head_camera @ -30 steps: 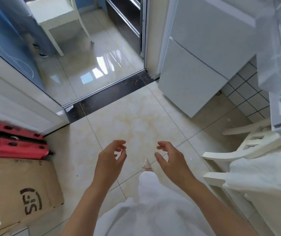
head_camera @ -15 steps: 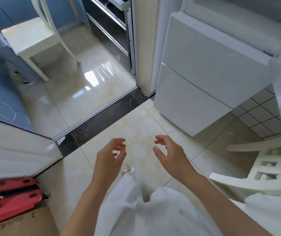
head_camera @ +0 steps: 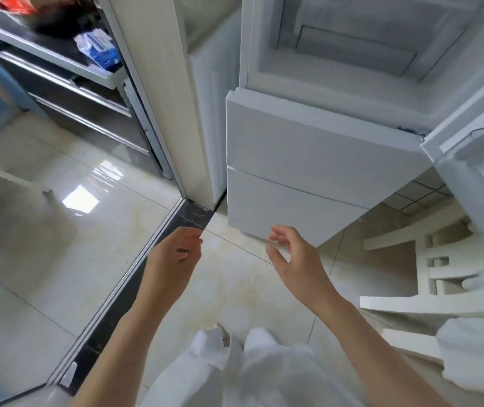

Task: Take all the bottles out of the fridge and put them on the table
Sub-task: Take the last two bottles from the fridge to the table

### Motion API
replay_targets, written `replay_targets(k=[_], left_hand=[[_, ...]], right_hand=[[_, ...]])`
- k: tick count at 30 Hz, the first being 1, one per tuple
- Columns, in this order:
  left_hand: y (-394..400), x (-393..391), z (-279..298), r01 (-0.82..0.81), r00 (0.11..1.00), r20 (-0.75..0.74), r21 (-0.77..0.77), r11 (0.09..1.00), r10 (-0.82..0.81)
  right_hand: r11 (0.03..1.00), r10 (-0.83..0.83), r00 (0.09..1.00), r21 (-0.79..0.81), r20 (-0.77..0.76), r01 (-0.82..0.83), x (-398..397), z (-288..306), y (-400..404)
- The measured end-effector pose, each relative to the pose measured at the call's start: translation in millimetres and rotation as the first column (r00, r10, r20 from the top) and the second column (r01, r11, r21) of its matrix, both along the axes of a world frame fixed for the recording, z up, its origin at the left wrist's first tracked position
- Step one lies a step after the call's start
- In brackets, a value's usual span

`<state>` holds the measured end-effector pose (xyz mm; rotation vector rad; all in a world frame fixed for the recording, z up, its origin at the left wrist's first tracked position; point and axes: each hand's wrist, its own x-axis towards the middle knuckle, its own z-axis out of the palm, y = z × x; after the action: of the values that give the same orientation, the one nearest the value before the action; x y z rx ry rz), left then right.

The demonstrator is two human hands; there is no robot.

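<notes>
The white fridge [head_camera: 308,148] stands ahead of me, its two lower drawer fronts closed. Its upper compartment [head_camera: 361,39] is open and the part I see holds only bare white shelves; no bottle shows in the frame. The open fridge door [head_camera: 475,160] hangs at the right. My left hand [head_camera: 176,257] and my right hand [head_camera: 296,257] hover side by side above the floor, just below the lowest drawer, fingers loosely curled and holding nothing. No table is in view.
A white chair [head_camera: 428,277] with a white cloth [head_camera: 478,348] over it stands at the right, under the fridge door. A door post [head_camera: 161,92] and a dark threshold [head_camera: 123,295] lie left of the fridge. Behind them are dark shelves [head_camera: 67,80] with packages.
The view has tilted up and turned right, bringing the fridge's open upper compartment into sight. Both hands stay empty and sit closer to the fridge's lower drawer.
</notes>
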<state>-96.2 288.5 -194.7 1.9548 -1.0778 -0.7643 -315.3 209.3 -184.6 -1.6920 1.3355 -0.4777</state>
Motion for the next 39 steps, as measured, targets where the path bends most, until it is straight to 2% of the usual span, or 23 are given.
replay_targets(k=[3, 7, 14, 21, 28, 34, 39], left_hand=[[-54.9, 29.1, 6.6, 0.051, 0.998, 0.028, -0.019, 0.999, -0.05], [-119.1, 36.9, 20.0, 0.133, 0.991, -0.008, -0.055, 0.99, -0.134], [-235.6, 13.0, 45.6, 0.265, 0.961, -0.043, -0.145, 0.953, -0.273], [-355.5, -20.7, 81.2, 0.324, 0.933, -0.063, -0.282, 0.903, -0.354], [-458.9, -42.5, 133.6, 0.322, 0.917, -0.074, -0.441, 0.838, -0.391], [-555.4, -64.3, 185.2, 0.293, 0.873, -0.135, -0.622, 0.726, -0.468], [-639.7, -91.1, 201.7, 0.244, 0.878, -0.171, -0.645, 0.725, -0.447]], right_hand=[[0.993, -0.113, 0.993, -0.022, 0.034, 0.114, 16.8, 8.9, -32.2], [0.973, -0.215, 0.975, -0.071, 0.064, 0.219, 24.9, 20.7, -75.9], [0.944, -0.268, 0.957, -0.17, 0.108, 0.284, 13.0, 46.5, -173.4], [0.896, -0.315, 0.934, -0.273, 0.168, 0.351, -9.2, 75.9, -289.0], [0.779, -0.364, 0.873, -0.407, 0.325, 0.477, -17.9, 120.0, -375.5], [0.675, -0.397, 0.816, -0.469, 0.419, 0.57, -12.9, 165.2, -453.1], [0.56, -0.474, 0.754, -0.505, 0.455, 0.656, -14.5, 191.5, -531.3]])
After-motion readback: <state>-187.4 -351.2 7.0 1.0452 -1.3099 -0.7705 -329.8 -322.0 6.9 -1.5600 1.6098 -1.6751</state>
